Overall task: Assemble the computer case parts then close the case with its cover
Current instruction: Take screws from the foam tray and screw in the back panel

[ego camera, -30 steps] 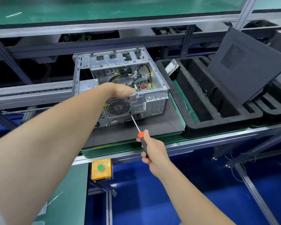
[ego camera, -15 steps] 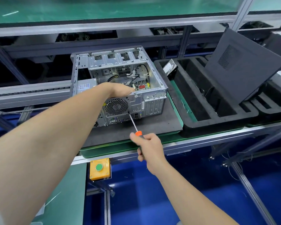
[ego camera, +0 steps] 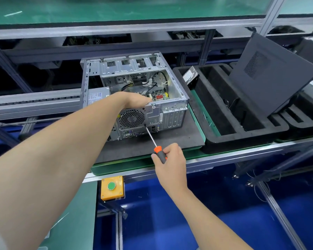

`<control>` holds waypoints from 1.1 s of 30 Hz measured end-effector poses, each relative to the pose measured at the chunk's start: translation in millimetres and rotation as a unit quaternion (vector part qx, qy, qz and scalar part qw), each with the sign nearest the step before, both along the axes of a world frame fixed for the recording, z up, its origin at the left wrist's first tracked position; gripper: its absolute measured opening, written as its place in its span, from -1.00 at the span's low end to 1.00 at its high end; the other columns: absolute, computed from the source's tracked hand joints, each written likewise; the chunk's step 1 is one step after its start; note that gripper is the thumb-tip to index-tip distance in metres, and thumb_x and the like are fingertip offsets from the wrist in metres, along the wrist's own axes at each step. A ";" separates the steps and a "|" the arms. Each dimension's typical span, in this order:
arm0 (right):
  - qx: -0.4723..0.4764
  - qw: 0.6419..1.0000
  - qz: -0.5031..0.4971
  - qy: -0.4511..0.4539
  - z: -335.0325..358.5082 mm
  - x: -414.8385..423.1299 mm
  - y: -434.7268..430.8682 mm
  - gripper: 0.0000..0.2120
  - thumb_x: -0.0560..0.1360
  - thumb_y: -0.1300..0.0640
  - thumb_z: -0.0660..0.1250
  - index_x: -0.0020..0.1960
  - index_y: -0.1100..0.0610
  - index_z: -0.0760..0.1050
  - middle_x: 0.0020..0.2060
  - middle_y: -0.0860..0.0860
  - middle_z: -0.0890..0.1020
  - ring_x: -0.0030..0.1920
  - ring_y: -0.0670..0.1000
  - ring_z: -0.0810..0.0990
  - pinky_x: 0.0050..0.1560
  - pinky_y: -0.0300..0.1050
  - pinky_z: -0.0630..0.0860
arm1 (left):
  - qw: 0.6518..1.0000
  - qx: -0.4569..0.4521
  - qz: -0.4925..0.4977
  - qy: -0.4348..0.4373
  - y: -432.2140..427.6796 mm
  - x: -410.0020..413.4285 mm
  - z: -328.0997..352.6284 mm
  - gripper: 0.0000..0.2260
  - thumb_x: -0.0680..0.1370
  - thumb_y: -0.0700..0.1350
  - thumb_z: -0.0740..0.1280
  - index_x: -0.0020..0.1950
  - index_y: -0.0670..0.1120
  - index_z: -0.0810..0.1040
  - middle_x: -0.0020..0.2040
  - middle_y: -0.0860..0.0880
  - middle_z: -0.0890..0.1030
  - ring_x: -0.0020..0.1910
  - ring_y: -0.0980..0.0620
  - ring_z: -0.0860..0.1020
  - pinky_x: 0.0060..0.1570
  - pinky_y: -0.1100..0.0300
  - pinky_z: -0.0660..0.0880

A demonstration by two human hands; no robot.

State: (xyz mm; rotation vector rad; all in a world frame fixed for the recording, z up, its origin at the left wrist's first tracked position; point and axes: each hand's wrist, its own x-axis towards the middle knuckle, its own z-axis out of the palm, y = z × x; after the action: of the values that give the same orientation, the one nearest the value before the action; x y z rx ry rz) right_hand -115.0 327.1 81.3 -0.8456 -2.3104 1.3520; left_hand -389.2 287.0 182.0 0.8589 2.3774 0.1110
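Note:
An open silver computer case (ego camera: 170,83) lies on a black mat (ego camera: 170,143), its rear panel with the round fan grille (ego camera: 132,118) facing me. My left hand (ego camera: 134,101) reaches over the top rear edge into the case, fingers hidden inside. My right hand (ego camera: 170,159) grips the orange-and-grey handle of a screwdriver (ego camera: 154,141). Its tip touches the rear panel at the lower right of the fan grille. The dark case cover (ego camera: 271,74) leans upright in the foam tray to the right.
A black foam tray (ego camera: 242,130) with deep slots stands right of the mat; a hard drive (ego camera: 191,76) leans at its far left corner. A yellow box with a green button (ego camera: 112,186) hangs below the bench edge. Conveyor rails run behind the case.
My right hand has turned on the screwdriver handle while the tip stays at the fan's lower right. My left hand stays on the case.

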 end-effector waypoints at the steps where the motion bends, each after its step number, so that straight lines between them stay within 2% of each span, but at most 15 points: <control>1: 0.051 0.999 -0.010 0.001 -2.3 -0.6 0.4 -0.73 0.58 -0.09 0.41 -0.10 0.02 0.38 -0.17 -0.11 0.52 -0.19 -0.08 0.50 -0.25 -0.09 0.43 | 1.000 0.001 0.000 0.000 0.1 0.3 0.5 -0.47 0.75 0.14 -0.09 0.67 -0.07 0.13 0.67 -0.07 0.10 0.65 -0.08 0.09 0.61 -0.05 0.00; 2: 0.044 0.999 -0.020 -0.019 -1.9 -1.2 1.0 -0.74 0.62 -0.14 0.33 -0.11 0.01 0.43 -0.22 -0.10 0.58 -0.22 -0.07 0.53 -0.24 -0.04 0.47 | 1.000 0.002 0.001 -0.002 0.0 0.8 0.8 -0.47 0.75 0.14 -0.09 0.67 -0.07 0.13 0.67 -0.07 0.10 0.64 -0.08 0.10 0.61 -0.05 0.01; 4: -0.158 0.983 -0.050 -0.074 5.1 -7.7 3.5 -0.63 0.69 -0.16 0.17 -0.10 0.02 0.59 -0.34 -0.09 0.69 -0.35 -0.05 0.55 -0.35 -0.10 0.48 | 1.000 0.008 0.005 -0.005 -0.3 1.7 1.7 -0.47 0.75 0.14 -0.08 0.67 -0.06 0.13 0.67 -0.07 0.12 0.64 -0.08 0.12 0.60 -0.04 0.03; 6: -0.411 0.903 -0.069 -0.099 13.1 -11.4 2.2 -0.56 0.71 -0.13 0.16 -0.03 0.13 0.67 -0.34 -0.05 0.70 -0.47 -0.06 0.45 -0.51 -0.20 0.32 | 1.000 0.006 -0.002 -0.004 -0.2 1.8 1.6 -0.48 0.75 0.13 -0.08 0.67 -0.06 0.13 0.67 -0.07 0.12 0.64 -0.08 0.12 0.60 -0.04 0.03; 7: -0.455 0.883 -0.064 -0.092 13.5 -11.8 1.5 -0.57 0.69 -0.15 0.23 -0.02 0.18 0.65 -0.31 0.00 0.67 -0.48 -0.06 0.41 -0.54 -0.20 0.27 | 1.000 0.002 -0.010 -0.001 -0.1 1.7 1.6 -0.49 0.75 0.11 -0.09 0.67 -0.07 0.13 0.67 -0.07 0.12 0.64 -0.08 0.12 0.60 -0.04 0.03; 12: -0.433 0.897 -0.086 -0.030 2.4 -8.4 -1.4 -0.63 0.47 -0.05 0.58 -0.05 0.25 0.59 -0.37 0.04 0.57 -0.42 -0.02 0.49 -0.46 -0.15 0.42 | 1.000 -0.005 -0.028 0.001 -1.3 -1.6 -0.8 -0.47 0.75 0.13 -0.09 0.67 -0.07 0.14 0.67 -0.07 0.12 0.64 -0.09 0.11 0.61 -0.11 0.03; 17: -0.646 0.758 -0.014 -0.092 9.0 -6.1 0.7 -0.56 0.68 -0.21 0.23 0.12 0.15 0.64 -0.27 -0.03 0.64 -0.40 -0.06 0.46 -0.51 -0.22 0.31 | 1.000 -0.005 -0.031 0.001 -1.1 -1.3 0.1 -0.47 0.75 0.12 -0.10 0.67 -0.08 0.12 0.67 -0.08 0.11 0.64 -0.09 0.09 0.61 -0.11 0.02; 19: -0.596 0.799 -0.017 -0.076 10.7 -7.4 -3.6 -0.50 0.63 -0.28 0.27 0.10 0.17 0.64 -0.31 -0.01 0.63 -0.45 -0.04 0.44 -0.52 -0.18 0.33 | 1.000 -0.003 -0.030 0.004 -1.1 -0.5 -0.3 -0.49 0.75 0.10 -0.09 0.67 -0.08 0.14 0.67 -0.08 0.12 0.64 -0.10 0.10 0.61 -0.11 0.02; 21: -0.356 0.931 -0.041 -0.074 6.9 -7.4 -5.9 -0.49 0.49 -0.33 0.44 -0.02 0.14 0.56 -0.33 0.01 0.61 -0.40 0.03 0.50 -0.37 -0.03 0.47 | 1.000 0.000 -0.027 0.004 -1.5 1.3 -0.4 -0.52 0.77 0.05 -0.08 0.66 -0.08 0.14 0.67 -0.08 0.12 0.64 -0.10 0.11 0.61 -0.08 0.03; 23: -0.100 0.993 -0.050 -0.035 -0.5 -3.7 -5.7 -0.59 0.46 -0.19 0.50 -0.10 0.13 0.47 -0.27 0.02 0.61 -0.24 0.08 0.57 -0.24 0.03 0.51 | 1.000 0.004 -0.025 0.006 -1.1 3.0 0.5 -0.54 0.77 0.02 -0.08 0.67 -0.07 0.12 0.67 -0.08 0.11 0.64 -0.10 0.12 0.58 -0.05 0.04; 25: -0.124 0.990 -0.054 -0.029 -1.6 -4.7 -1.0 -0.64 0.53 -0.15 0.45 -0.13 0.16 0.55 -0.30 0.01 0.64 -0.28 0.02 0.57 -0.33 -0.07 0.49 | 1.000 0.009 -0.026 0.004 -1.0 4.8 2.5 -0.54 0.77 0.03 -0.07 0.66 -0.07 0.14 0.66 -0.08 0.13 0.63 -0.11 0.14 0.57 -0.06 0.05; 27: -0.414 0.906 -0.040 -0.081 8.1 -8.1 2.4 -0.58 0.61 -0.20 0.35 -0.06 0.17 0.67 -0.34 -0.01 0.66 -0.41 -0.03 0.51 -0.49 -0.17 0.37 | 1.000 0.016 -0.011 -0.009 -1.6 5.7 3.8 -0.50 0.76 0.11 -0.07 0.66 -0.06 0.15 0.66 -0.07 0.14 0.63 -0.10 0.13 0.59 -0.07 0.04; 29: -0.554 0.826 -0.009 -0.104 14.2 -8.0 2.7 -0.54 0.65 -0.22 0.29 0.05 0.17 0.69 -0.29 0.00 0.64 -0.47 -0.05 0.44 -0.54 -0.22 0.26 | 1.000 0.019 -0.001 -0.015 -1.7 6.5 4.9 -0.47 0.74 0.16 -0.08 0.67 -0.05 0.13 0.67 -0.06 0.13 0.64 -0.09 0.12 0.61 -0.08 0.02; 31: -0.442 0.893 -0.020 -0.079 10.9 -9.1 1.1 -0.59 0.55 -0.22 0.42 0.06 0.15 0.62 -0.25 0.01 0.63 -0.48 -0.03 0.42 -0.56 -0.17 0.29 | 1.000 0.017 -0.002 -0.016 -1.7 7.5 5.9 -0.46 0.74 0.16 -0.09 0.67 -0.05 0.11 0.67 -0.06 0.11 0.64 -0.08 0.10 0.61 -0.07 0.00; 33: -0.214 0.975 -0.044 -0.039 6.2 -6.7 -1.1 -0.62 0.45 -0.16 0.53 -0.03 0.09 0.50 -0.24 0.02 0.62 -0.37 0.04 0.53 -0.45 -0.01 0.48 | 1.000 0.015 -0.004 -0.015 -1.8 8.4 6.7 -0.48 0.75 0.14 -0.10 0.67 -0.05 0.10 0.67 -0.07 0.10 0.64 -0.09 0.09 0.60 -0.06 0.00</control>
State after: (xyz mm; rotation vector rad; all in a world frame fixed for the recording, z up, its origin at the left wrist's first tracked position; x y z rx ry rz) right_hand -121.8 326.0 87.6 -1.1307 -2.0346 1.8380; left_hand -380.8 285.2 188.6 0.8748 2.3491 0.1558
